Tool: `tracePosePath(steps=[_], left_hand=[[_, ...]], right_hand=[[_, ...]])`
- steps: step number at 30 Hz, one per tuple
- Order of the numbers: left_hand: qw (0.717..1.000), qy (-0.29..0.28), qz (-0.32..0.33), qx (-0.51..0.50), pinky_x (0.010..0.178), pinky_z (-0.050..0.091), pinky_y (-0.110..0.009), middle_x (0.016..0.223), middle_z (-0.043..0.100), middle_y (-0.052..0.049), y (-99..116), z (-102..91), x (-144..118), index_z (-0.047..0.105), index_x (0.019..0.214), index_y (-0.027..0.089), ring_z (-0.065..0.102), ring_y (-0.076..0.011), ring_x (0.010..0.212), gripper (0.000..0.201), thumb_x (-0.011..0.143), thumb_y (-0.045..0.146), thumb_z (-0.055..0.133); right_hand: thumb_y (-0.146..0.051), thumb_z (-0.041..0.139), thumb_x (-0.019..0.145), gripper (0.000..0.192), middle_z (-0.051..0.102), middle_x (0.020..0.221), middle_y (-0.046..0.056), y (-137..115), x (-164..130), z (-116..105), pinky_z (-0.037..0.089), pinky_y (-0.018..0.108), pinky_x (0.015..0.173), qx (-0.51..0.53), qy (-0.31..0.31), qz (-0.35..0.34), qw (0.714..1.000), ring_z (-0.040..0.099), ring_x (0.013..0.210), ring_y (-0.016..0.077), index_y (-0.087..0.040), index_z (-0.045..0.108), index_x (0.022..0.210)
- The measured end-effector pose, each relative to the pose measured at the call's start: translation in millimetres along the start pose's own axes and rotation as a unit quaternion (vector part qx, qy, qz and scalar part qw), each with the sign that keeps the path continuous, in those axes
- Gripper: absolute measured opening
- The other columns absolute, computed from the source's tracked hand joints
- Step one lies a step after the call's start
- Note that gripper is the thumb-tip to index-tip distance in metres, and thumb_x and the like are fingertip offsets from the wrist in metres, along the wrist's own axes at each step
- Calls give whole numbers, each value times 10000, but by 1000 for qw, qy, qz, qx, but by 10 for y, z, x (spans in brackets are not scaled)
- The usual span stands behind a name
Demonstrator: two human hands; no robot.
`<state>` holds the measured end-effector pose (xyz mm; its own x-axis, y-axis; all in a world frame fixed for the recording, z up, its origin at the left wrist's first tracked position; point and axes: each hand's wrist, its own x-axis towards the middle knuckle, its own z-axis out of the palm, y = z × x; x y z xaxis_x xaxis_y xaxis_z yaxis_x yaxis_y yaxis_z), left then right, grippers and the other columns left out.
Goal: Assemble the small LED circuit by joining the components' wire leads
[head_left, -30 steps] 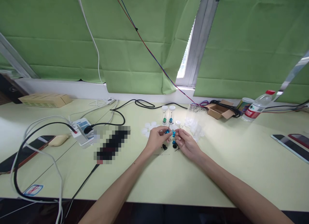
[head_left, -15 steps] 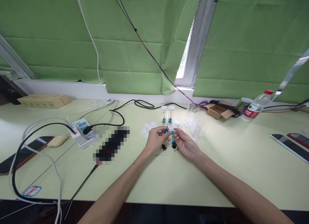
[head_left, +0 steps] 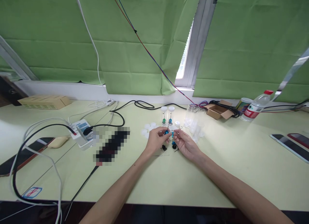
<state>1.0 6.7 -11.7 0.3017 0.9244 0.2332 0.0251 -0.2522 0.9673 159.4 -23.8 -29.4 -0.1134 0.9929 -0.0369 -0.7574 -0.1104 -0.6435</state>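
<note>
My left hand [head_left: 156, 140] is closed in a pinch on a small blue part [head_left: 166, 132] with a thin dark stem. Close beside it, my right hand [head_left: 186, 144] pinches a thin metal rod [head_left: 172, 131], which spans the gap between the fingertips. Another bit of blue shows under the right fingers, too small to make out. Below the hands lie a small black piece [head_left: 164, 147] and a blue-and-black piece [head_left: 174, 146]. Just behind stand two clear vials with white caps, one holding a green part [head_left: 164, 120], the other a blue part [head_left: 170, 121].
White caps [head_left: 144, 132] lie left of the hands, and clear plastic pieces [head_left: 196, 129] are heaped to the right. A thin metal pin [head_left: 161, 155] rests in front. Further off are a small cardboard box [head_left: 218, 111], a water bottle [head_left: 256, 107], a power strip [head_left: 80, 134] and cables.
Both hands stay nearly in place. The thin rod between the fingertips shows less of its length on the right side, and the dark stem leans slightly differently.
</note>
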Motion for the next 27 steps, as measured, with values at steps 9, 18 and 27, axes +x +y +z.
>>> tracePosePath(steps=[9, 18, 27], left_hand=[[1000, 0, 11, 16, 511, 479, -262, 753, 634, -27, -19, -8, 2, 688, 819, 155, 589, -127, 517, 236, 732, 370, 734], [999, -3, 35, 36, 512, 488, -265, 808, 630, -38, -3, -2, -14, 701, 809, 160, 595, -124, 514, 215, 742, 363, 722], [998, -2, 40, 41, 513, 487, -258, 823, 638, -40, -18, -4, -11, 706, 811, 159, 597, -121, 521, 237, 745, 386, 719]], right_hand=[[-363, 839, 715, 289, 674, 734, 36, 17, 18, -31, 509, 166, 542, -36, 3, -2, 999, 594, 617, 84, -128, 709, 821], [-409, 852, 680, 338, 644, 661, 19, 4, 19, -3, 448, 169, 482, -44, 26, 0, 999, 562, 566, 79, -130, 676, 756], [-411, 834, 701, 334, 634, 624, 13, 1, 18, -6, 417, 176, 452, -47, 20, 11, 999, 541, 524, 79, -131, 658, 748]])
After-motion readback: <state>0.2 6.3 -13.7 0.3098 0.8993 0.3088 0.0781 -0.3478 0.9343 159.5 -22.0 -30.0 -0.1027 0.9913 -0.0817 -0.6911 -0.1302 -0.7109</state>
